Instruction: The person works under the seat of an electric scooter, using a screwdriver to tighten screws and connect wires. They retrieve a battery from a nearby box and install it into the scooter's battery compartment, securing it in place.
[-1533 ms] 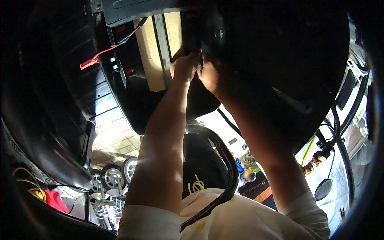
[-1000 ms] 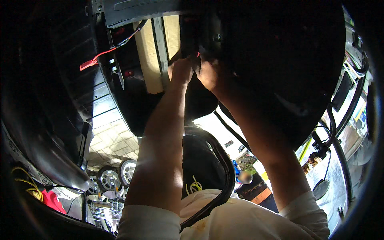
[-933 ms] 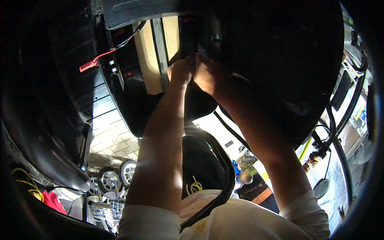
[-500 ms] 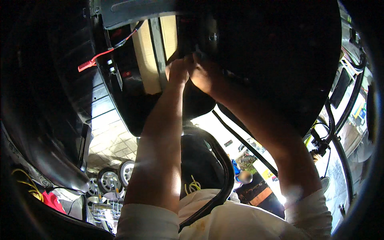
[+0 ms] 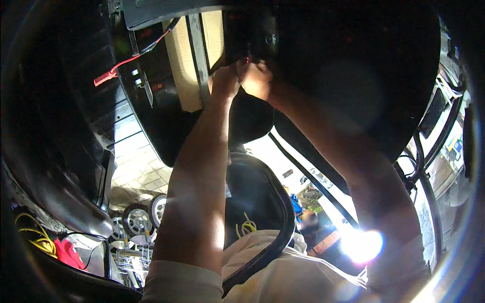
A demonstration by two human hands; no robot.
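Observation:
My left hand (image 5: 225, 81) and my right hand (image 5: 256, 81) meet in front of a dark, shadowed surface at the upper middle. Both have their fingers curled closed, knuckles against each other. A tiny reddish spot shows at the fingertips, but whatever they grip is too small and dark to name. Just left of the hands are tan cardboard strips (image 5: 181, 76) with a grey metal bar (image 5: 198, 50) between them. Farther left, a red connector (image 5: 105, 78) hangs on a red and black cable (image 5: 144, 53).
Black curved panels surround my arms. A black-rimmed loop (image 5: 288, 202) crosses in front of my body. Small spoked wheels (image 5: 137, 222) stand at lower left, near yellow cable (image 5: 38, 242) and red cloth (image 5: 68, 254). Dark hoses (image 5: 429, 197) run down the right; another person (image 5: 307, 219) is below.
Both hands stay together at nearly the same spot; the right hand has turned a little, its fingers curled closer in. The glare at lower right is larger, and the view has shifted slightly.

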